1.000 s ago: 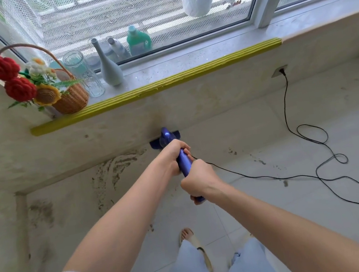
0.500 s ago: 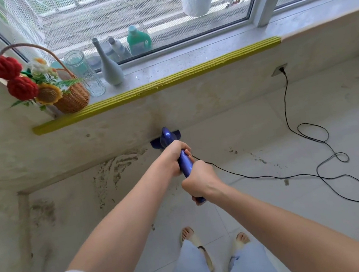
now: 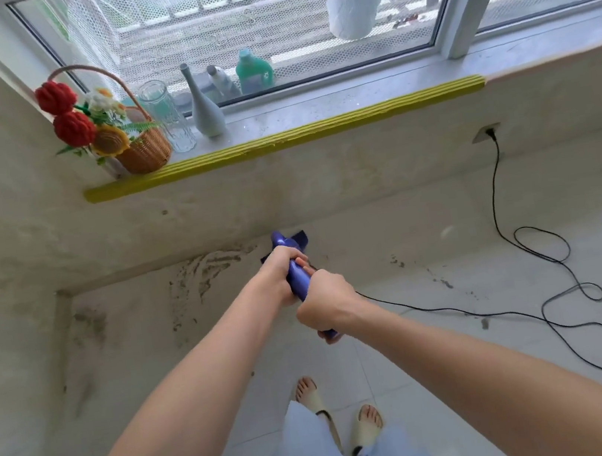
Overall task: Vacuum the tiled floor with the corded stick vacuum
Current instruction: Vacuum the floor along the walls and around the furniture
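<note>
Item: stick vacuum (image 3: 295, 273), both my hands clenched on its handle, left hand (image 3: 280, 274) ahead of right hand (image 3: 325, 301), head beyond at the wall; hazard: cord (image 3: 547, 320) trailing right of the grip may snag underfoot.

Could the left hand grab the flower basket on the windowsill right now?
Probably not right away. The left hand grips the vacuum low above the floor, while the flower basket sits up on the windowsill. Nothing blocks the way, but the hand would have to let go and reach up.
</note>
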`<action>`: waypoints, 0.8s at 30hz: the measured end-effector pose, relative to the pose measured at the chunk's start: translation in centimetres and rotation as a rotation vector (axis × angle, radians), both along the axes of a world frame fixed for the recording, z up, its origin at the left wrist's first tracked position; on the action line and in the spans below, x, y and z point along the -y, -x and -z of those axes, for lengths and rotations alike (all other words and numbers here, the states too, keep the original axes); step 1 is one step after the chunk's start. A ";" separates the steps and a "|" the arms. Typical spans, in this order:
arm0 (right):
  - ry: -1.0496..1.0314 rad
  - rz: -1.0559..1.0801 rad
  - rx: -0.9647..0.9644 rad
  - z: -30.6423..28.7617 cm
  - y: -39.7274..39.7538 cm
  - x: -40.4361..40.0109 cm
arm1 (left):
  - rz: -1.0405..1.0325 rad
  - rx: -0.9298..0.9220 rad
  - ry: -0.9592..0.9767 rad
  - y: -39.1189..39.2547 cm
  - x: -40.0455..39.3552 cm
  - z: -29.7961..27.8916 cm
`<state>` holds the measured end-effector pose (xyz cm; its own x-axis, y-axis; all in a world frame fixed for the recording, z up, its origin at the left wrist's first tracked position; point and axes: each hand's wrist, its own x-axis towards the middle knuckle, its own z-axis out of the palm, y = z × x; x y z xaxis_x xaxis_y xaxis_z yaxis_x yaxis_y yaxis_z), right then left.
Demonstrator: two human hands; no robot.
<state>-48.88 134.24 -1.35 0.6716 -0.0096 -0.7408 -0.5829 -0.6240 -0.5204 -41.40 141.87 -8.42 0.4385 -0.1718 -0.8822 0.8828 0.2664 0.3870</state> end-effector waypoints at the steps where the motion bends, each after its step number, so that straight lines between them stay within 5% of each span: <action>1: 0.031 -0.065 0.021 0.0 0.5 -0.1 | -0.048 0.005 0.008 0.7 -0.3 0.3; 13: -0.025 -0.212 0.010 -0.7 2.4 -4.8 | -0.192 0.027 -0.016 4.1 -6.3 -0.3; 24: -0.254 0.273 -0.100 0.8 1.0 -14.7 | 0.076 0.021 -0.119 0.9 -14.2 -1.1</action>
